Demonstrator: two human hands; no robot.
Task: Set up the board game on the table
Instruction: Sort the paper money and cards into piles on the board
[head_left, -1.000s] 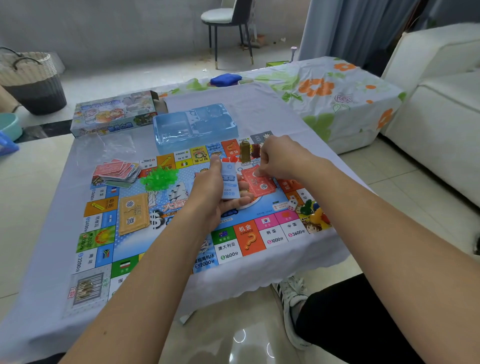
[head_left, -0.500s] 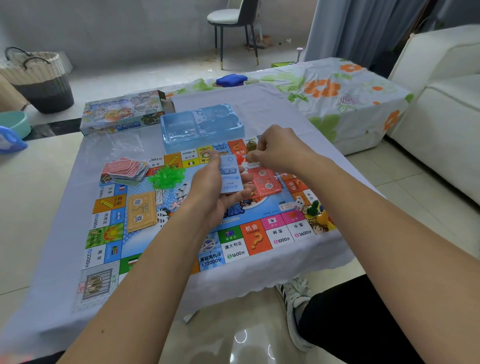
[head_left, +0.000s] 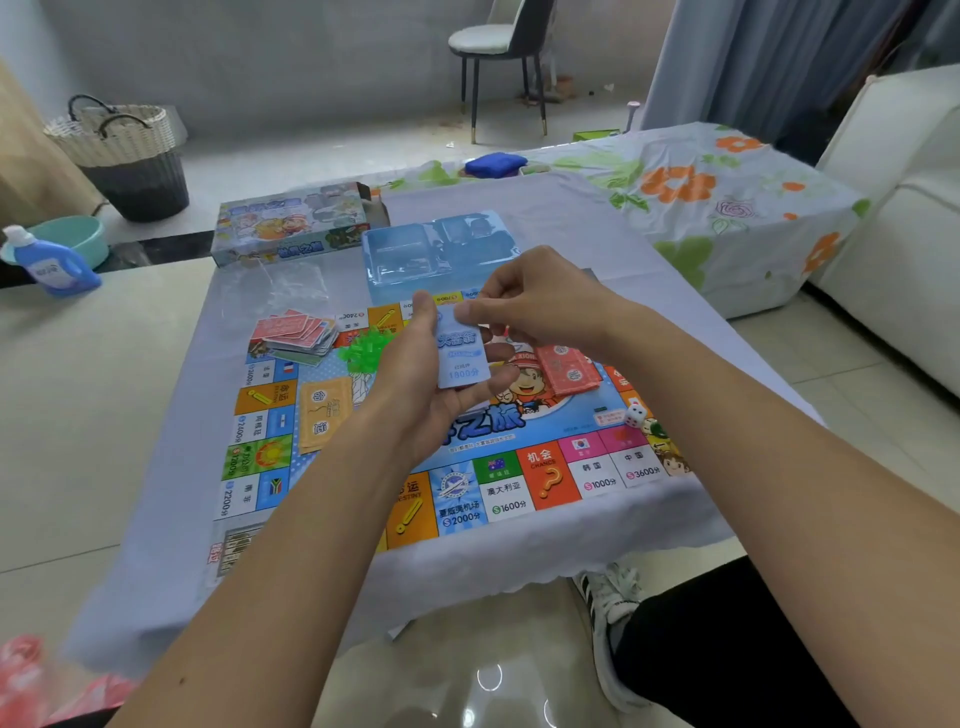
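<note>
The colourful game board (head_left: 509, 493) lies flat on a table under a pale cloth. My left hand (head_left: 421, 384) holds a stack of light blue cards (head_left: 462, 353) above the board's middle. My right hand (head_left: 530, 301) pinches the top edge of the front blue card. On the board lie an orange card deck (head_left: 322, 415), a red card deck (head_left: 566, 369), a fanned pile of red-backed cards (head_left: 296, 332), a heap of green plastic pieces (head_left: 363, 348), a white die (head_left: 635, 415) and some pawns (head_left: 657, 431).
A clear blue plastic tray (head_left: 436, 249) and the game box (head_left: 291, 223) sit beyond the board. A floral-covered table (head_left: 727, 208), a chair (head_left: 498, 57), a woven basket (head_left: 124, 156) and a white sofa (head_left: 904, 234) surround the table. My shoe (head_left: 602, 613) is below its front edge.
My right hand has lifted off the board near the red deck and come to the blue card stack. My left hand has raised the stack slightly.
</note>
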